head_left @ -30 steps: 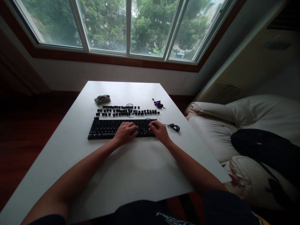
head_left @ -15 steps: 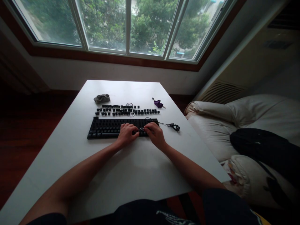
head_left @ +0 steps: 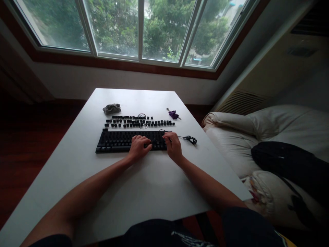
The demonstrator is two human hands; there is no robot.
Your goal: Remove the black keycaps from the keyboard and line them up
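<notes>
The black keyboard (head_left: 115, 140) lies in the middle of the frame, on the white bench (head_left: 144, 185). The left hand (head_left: 139, 146) is over it with bent fingers; I cannot tell if it grips anything. The right hand (head_left: 173, 145) curls over the right end; I cannot tell if it pinches something. Just above lie rows of little black keys (head_left: 136, 125). Higher up, a gray rag (head_left: 111, 108) is at left and a purple cloth (head_left: 173, 115) at right.
</notes>
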